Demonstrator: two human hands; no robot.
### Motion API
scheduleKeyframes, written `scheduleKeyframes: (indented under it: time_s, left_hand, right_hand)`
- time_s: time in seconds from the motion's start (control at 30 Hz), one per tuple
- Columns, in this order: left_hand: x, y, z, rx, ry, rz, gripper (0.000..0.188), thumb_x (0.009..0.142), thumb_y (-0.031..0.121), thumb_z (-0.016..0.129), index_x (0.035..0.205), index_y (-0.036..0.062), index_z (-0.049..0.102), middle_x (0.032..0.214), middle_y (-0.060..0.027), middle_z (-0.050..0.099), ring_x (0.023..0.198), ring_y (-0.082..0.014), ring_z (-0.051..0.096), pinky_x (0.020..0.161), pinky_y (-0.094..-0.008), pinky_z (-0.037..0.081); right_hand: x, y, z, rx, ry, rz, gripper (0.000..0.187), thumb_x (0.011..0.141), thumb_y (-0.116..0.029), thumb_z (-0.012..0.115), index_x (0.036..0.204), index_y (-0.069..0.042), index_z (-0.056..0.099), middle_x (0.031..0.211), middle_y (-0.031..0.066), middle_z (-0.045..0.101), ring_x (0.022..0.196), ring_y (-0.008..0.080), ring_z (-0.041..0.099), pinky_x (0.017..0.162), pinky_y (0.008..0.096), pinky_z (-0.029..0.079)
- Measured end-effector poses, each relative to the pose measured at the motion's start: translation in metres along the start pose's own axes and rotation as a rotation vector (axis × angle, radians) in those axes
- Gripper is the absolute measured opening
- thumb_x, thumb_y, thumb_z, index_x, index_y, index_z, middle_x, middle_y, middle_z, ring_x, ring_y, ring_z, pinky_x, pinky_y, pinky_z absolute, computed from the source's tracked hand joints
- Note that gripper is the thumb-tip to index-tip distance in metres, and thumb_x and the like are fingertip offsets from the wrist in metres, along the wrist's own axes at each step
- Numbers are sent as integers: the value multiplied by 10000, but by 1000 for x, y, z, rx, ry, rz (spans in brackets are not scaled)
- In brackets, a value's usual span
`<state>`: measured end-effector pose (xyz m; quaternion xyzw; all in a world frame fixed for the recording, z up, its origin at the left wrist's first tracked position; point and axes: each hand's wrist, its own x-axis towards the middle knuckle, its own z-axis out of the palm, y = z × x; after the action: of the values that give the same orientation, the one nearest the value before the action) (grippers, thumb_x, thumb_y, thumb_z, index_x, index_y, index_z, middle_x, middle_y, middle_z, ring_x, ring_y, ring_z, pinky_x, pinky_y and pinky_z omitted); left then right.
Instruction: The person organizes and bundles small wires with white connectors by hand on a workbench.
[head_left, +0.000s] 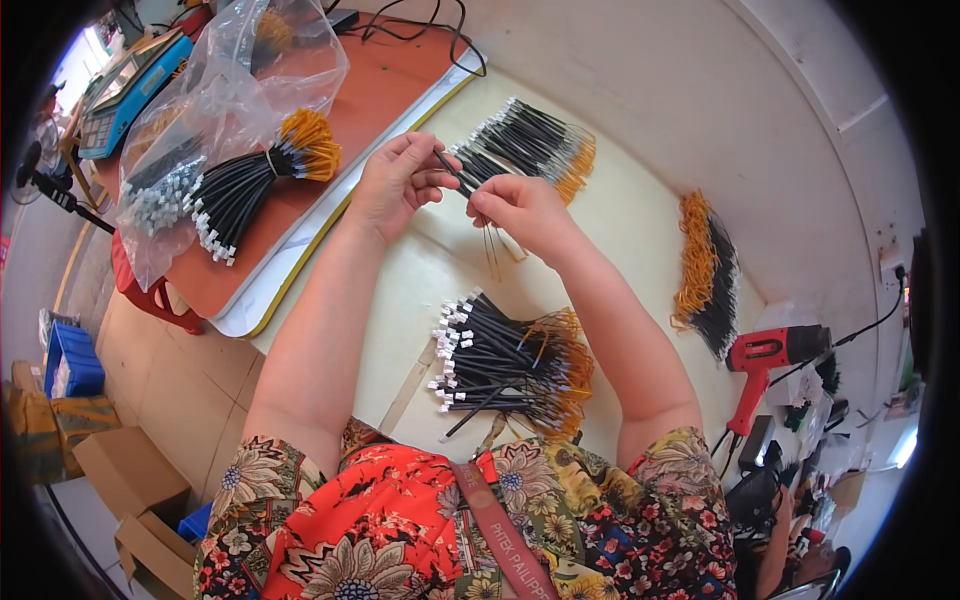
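Observation:
Between my two hands, above the pale table (pixel 420 270), runs a thin black cable (pixel 455 175) with fine wires trailing below. My left hand (pixel 402 180) pinches its upper end between thumb and fingers. The lower part is gripped by my right hand (pixel 515 208), fingers closed. Just beyond my hands lies a row of black cables (pixel 515 135) with white connectors and orange wire ends. Nearer to me, below my hands, spreads a loose pile of similar black cables (pixel 500 355), white connectors to the left and orange ends to the right.
On the red-brown tabletop (pixel 390 75) at left sit a tied cable bundle (pixel 250 185) and a clear plastic bag (pixel 160 190) of cables. Another cable stack (pixel 710 270) lies at right, near a red heat gun (pixel 765 360). A blue scale (pixel 130 95) stands far left; cardboard boxes (pixel 130 465) lie lower left.

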<state>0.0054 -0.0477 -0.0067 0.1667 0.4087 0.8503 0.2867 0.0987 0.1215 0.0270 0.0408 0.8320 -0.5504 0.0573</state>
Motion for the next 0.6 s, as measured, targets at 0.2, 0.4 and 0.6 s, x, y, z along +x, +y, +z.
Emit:
scheduleKeyframes:
  time_s: [0.2,0.4,0.6]
  left_hand:
    - [1,-1,-4,30,114,28,203,882,287,581,895,90,536,867,-91,655,624,-125,625,501,-200,460]
    - [2,-1,-4,32,107,27,211,874,292,594,907,91,539,879,-98,657,627,-123,626,498,-194,460]
    - [1,0,-1,32,111,20,179,888,280,571,870,103,551,894,-96,644,608,-96,593,517,-183,471]
  right_hand:
    - [-4,-6,1,-216,93,-7,171,785,-180,661,828,-22,615,741,5,616,684,58,539,623,217,431]
    - [-4,-7,0,-215,107,2,181,772,-188,672,821,-24,613,735,6,615,691,58,536,630,227,432]
    - [-3,-3,-1,-229,123,-7,213,750,-219,675,811,-23,620,743,44,633,700,108,578,643,260,455]
